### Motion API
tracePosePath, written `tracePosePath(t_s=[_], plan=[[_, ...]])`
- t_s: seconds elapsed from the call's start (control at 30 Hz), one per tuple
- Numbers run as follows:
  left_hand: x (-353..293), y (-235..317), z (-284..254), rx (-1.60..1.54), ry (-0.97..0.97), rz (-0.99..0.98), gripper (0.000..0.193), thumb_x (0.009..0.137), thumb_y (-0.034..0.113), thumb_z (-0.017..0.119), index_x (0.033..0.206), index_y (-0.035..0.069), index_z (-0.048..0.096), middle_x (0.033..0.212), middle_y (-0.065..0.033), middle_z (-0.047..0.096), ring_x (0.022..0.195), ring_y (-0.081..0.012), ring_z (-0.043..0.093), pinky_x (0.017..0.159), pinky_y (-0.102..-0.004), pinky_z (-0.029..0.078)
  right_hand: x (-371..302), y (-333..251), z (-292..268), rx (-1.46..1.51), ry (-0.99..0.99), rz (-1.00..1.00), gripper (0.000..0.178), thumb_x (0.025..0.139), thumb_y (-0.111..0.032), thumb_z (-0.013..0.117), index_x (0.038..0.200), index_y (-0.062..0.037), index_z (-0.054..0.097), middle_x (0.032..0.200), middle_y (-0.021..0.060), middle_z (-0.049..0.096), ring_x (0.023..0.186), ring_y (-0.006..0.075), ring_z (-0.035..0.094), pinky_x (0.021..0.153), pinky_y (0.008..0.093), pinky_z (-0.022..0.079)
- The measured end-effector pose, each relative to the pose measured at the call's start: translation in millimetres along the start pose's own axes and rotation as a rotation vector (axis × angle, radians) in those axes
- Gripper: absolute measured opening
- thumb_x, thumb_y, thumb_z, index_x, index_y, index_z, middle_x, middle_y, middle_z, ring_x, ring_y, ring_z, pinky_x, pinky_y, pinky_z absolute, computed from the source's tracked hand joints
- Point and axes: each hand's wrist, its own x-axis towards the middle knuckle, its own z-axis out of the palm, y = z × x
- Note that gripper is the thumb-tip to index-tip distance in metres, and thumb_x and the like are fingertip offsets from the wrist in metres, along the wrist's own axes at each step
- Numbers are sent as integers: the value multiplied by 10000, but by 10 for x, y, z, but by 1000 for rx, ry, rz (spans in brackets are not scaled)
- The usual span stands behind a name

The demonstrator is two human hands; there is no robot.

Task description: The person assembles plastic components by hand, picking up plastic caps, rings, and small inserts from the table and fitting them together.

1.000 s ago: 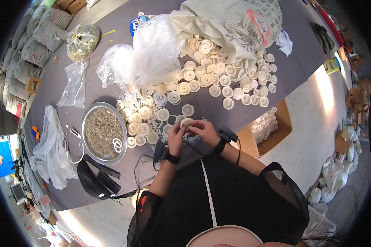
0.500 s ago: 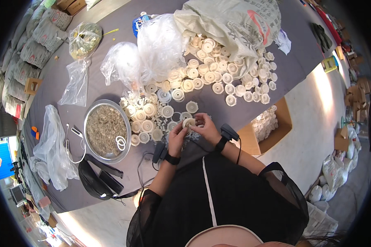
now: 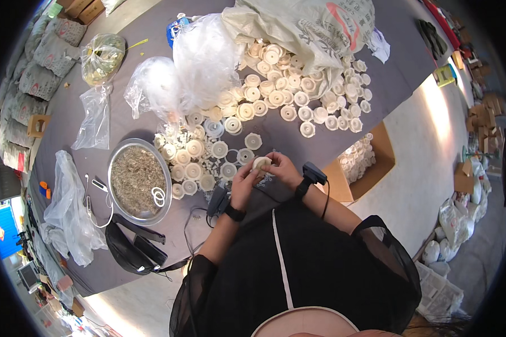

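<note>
Between my two hands is a cream round plastic part (image 3: 261, 163), shaped like a flanged disc. My left hand (image 3: 244, 184) grips its left side, and my right hand (image 3: 282, 169) pinches its right side. Beyond my hands lie loose round discs (image 3: 253, 141) of the same pale kind, with small white pieces (image 3: 207, 150) scattered among them. A large heap of cream discs (image 3: 287, 84) spreads farther back, partly under a woven sack (image 3: 320, 33). Each wrist wears a black strap with a boxy device on it.
To the left stands a round metal tray (image 3: 111, 185) full of small metallic-looking bits, with white rings on top. Nearby are a black pouch (image 3: 123, 247), clear plastic bags (image 3: 205, 62) and a white cable. An open cardboard box (image 3: 379, 163) of pale parts sits beyond the table's right edge.
The disc in my hands has tilted, so its face now turns more upward. My hands stay together on it. The whole view has shifted slightly.
</note>
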Motion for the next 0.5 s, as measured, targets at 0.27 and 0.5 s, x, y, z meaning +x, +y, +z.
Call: tracePosePath(t_s=[0.27, 0.5], plan=[[193, -199, 118, 115, -62, -101, 374, 847, 133, 460, 1205, 40, 406, 1081, -64, 514, 890, -139, 546, 706, -243, 478, -109, -94, -301, 209, -51, 140, 265, 753, -142, 615, 966, -19, 516, 900, 33, 557, 827, 104, 528, 741, 242, 421], [376, -377, 382, 174, -31, 16, 414, 845, 123, 464, 1229, 12, 359, 1076, -74, 513, 825, -142, 565, 701, -232, 474, -140, -16, -447, 178, 99, 49, 238, 769, -122, 593, 973, -28, 512, 895, 33, 562, 829, 93, 526, 726, 233, 426]])
